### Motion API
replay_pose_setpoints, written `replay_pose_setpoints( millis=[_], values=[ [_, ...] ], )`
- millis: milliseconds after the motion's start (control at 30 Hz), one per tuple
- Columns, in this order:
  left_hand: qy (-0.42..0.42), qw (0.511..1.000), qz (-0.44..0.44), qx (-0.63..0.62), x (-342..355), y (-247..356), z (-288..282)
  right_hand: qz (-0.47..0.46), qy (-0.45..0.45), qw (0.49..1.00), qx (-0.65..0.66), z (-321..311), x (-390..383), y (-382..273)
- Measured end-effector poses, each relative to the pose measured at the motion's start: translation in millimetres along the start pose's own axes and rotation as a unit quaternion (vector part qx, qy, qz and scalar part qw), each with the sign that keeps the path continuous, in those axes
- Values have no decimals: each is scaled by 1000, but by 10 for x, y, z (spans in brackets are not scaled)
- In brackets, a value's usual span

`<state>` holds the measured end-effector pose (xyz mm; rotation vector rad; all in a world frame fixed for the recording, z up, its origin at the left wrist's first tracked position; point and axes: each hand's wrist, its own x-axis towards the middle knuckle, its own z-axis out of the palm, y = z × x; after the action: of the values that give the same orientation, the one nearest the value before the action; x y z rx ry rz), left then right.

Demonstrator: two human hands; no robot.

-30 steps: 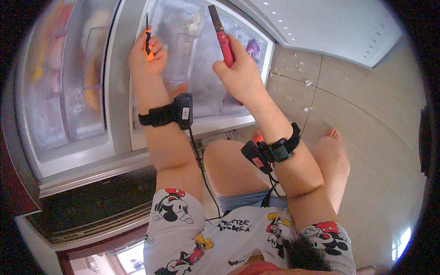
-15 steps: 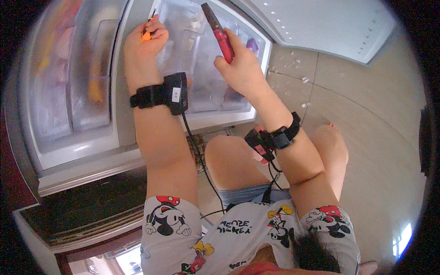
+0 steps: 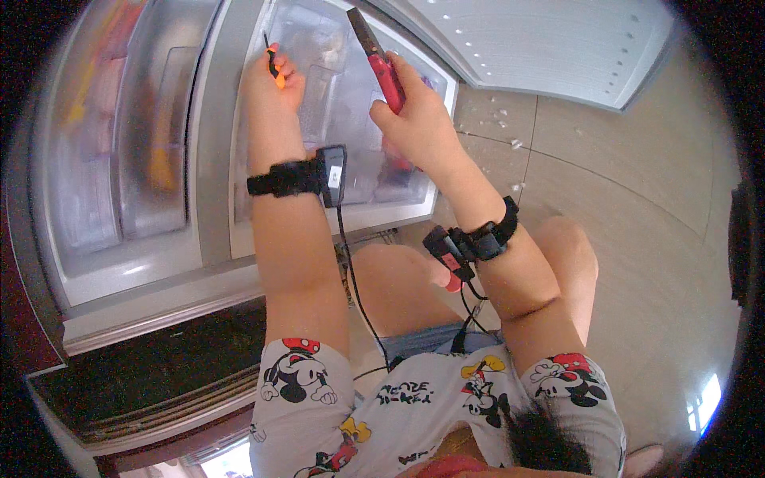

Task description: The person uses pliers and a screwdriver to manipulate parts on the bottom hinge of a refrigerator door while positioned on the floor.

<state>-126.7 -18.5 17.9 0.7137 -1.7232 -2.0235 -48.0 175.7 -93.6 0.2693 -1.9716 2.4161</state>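
Observation:
My left hand (image 3: 271, 95) is closed around a small screwdriver (image 3: 276, 70) with an orange and black handle. Its thin dark shaft points up and away from me, in front of the frosty freezer compartment. To its right, my right hand (image 3: 424, 127) grips a red-handled tool (image 3: 385, 82) with a long dark metal end, tilted up to the left. The tool's exact kind is hard to make out. Both hands are over translucent freezer drawers (image 3: 319, 103), whose contents look blurred through the frost. No contact between either tool and the drawers can be made out.
Another compartment with frosted drawers (image 3: 151, 151) stands on the left, beyond a grey divider (image 3: 213, 159). An opened white door (image 3: 550, 40) spreads at the upper right. White bits (image 3: 516, 144) lie on the tiled floor (image 3: 629, 231). Black wrist straps trail a cable (image 3: 351, 279) across my lap.
My left hand has shifted slightly right and nearer with the screwdriver, whose handle shows more plainly now. The right hand has barely moved and keeps its tool. The view has shifted slightly.

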Motion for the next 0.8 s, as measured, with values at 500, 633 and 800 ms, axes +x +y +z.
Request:
replay_pose_setpoints(
  millis=[500, 633, 800],
  values=[
    [53, 987, 132, 78, 123, -304, 42, -5, 0, 999, -38, 70, -43, -38],
    [91, 980, 152, 89, 82, -383, 140, 3, 8, 999, -43, 59, -29, -9],
    [104, 970, 188, 112, 147, -406, 123, 9, 13, 1000, -16, 35, -13, -7]
  ],
)
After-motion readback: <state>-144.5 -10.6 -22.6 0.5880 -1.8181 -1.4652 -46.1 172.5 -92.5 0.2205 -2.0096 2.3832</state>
